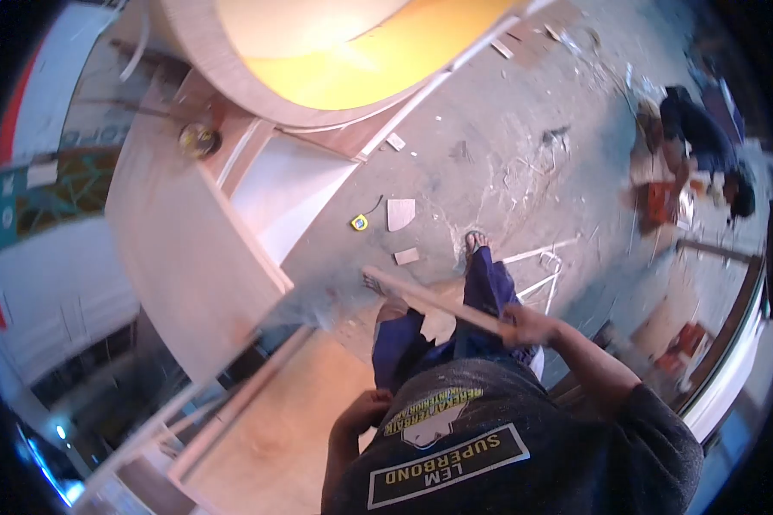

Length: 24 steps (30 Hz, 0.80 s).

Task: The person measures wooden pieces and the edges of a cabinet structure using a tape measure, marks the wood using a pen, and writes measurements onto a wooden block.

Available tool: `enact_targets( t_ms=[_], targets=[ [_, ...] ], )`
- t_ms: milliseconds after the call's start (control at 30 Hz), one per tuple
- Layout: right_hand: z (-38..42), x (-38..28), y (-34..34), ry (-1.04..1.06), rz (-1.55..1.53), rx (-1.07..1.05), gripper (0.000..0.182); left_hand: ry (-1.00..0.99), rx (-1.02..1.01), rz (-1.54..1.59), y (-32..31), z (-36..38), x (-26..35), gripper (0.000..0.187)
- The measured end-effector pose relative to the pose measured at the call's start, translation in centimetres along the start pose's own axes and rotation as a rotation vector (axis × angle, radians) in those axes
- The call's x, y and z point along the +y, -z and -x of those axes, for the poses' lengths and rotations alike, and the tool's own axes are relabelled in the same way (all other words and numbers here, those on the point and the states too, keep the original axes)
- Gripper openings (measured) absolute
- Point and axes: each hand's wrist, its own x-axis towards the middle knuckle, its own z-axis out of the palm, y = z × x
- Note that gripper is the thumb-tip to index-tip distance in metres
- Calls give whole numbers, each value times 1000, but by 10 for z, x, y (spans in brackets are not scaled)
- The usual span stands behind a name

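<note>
My right hand [531,327] is closed around one end of a long thin wooden strip [438,300]. The strip reaches across in front of my legs, its far end over one foot. Close to my waist, at the hem of the dark shirt [507,412], is my left hand [368,409]; its fingers are small and partly hidden, so I cannot make out whether it holds anything. A plywood panel [275,421] lies beside that hand.
A wooden cabinet piece [180,249] with a large curved, yellow-lined opening [343,81] stands ahead to the left. On the floor lie a yellow tape measure [359,223], wood offcuts [400,215] and thin frame strips [541,275]. Another person [704,133] crouches at right by a red toolbox [659,203].
</note>
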Motion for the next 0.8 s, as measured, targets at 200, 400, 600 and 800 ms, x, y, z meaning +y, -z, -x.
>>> enact_targets(
  t_ms=[200,400,600,800],
  targets=[
    [-51,5,-101,149,-197,109,44,275,-175,-268,109,-14,-16,21],
    [-289,5,-10,383,481,247,46,59,276,-818,172,-132,52,28],
    [-576,57,63,652,738,209,26,-315,727,-768,273,-323,189,19],
    [-735,104,98,864,974,293,17,-662,838,-1508,388,-532,207,36]
  ],
)
